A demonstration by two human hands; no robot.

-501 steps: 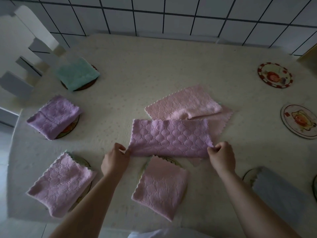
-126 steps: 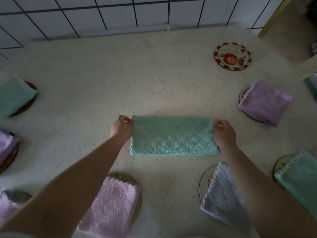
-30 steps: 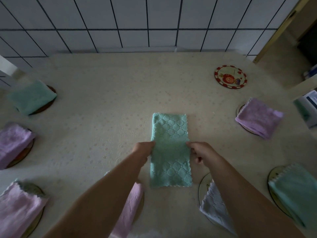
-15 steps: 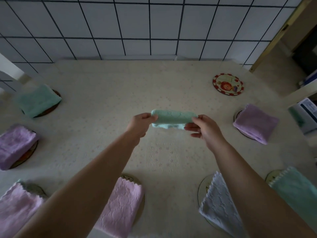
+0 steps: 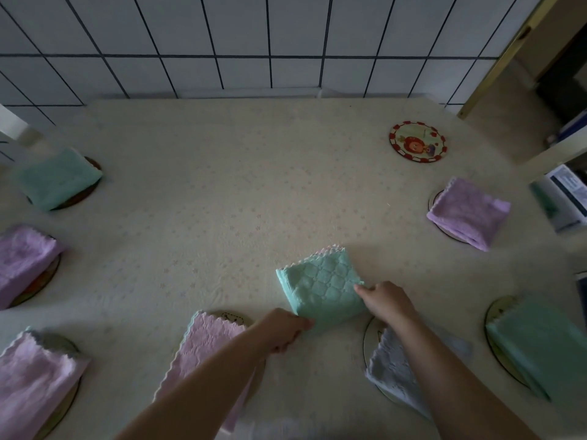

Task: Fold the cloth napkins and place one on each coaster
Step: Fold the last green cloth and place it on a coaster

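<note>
A second ago this green napkin [image 5: 322, 290] was a long strip lying away from me on the tabletop [image 5: 222, 198]; half a second ago I had it lifted between both hands, and now it is folded down to a small square, angled, with its scalloped edges stacked at the far corner. My left hand [image 5: 282, 328] pinches the near corner, fingers curled on the cloth, and my right hand [image 5: 386, 300] pinches the right-hand edge the same way, so both have hold of it. I cannot tell for sure whether it rests on the tabletop or sits just above it. I judge the folding of this one done, which leaves only the placing. The one bare coaster [image 5: 418, 141] I can see is the red-rimmed one with a cartoon figure, well off toward the far right near the tiled wall [image 5: 286, 42]; every other coaster in view already carries a napkin, green, purple, pink or pale grey. So this looks like the last piece, and the square should go there. As for writing, I can read none: the coaster picture is too small for any lettering, and the box [image 5: 568, 195] at the right edge shows a dark label that is blurred.
</note>
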